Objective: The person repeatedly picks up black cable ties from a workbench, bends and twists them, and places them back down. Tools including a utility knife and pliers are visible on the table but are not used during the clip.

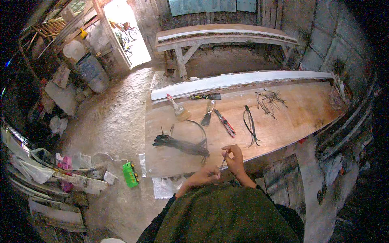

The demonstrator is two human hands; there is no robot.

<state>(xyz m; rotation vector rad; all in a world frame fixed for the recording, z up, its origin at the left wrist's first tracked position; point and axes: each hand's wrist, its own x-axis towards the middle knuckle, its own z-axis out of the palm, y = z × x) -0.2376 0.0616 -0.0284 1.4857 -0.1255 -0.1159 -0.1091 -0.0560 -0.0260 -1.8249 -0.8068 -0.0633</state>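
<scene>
Close to my body, at the near edge of the wooden table [300, 117], my right hand [235, 161] pinches the upper end of a thin dark strip [223, 160]. My left hand [206, 176] is closed at the lower end of that strip, its fingers partly blurred. A bundle of black strips [182, 146] lies ahead of my left hand. Beyond my right hand are a few longer black strips [250, 126] and a red-and-black utility knife [225, 123]. Thin dark scraps [270, 102] lie in a tangle farther right.
A paintbrush [178, 108] and two scrapers, one with a pale handle [208, 113] and one dark [206, 96], lie near a long white board [243, 81]. Behind stands a bench [227, 40]. A green toy truck [130, 175] sits on the floor at left, near a blue barrel [93, 73].
</scene>
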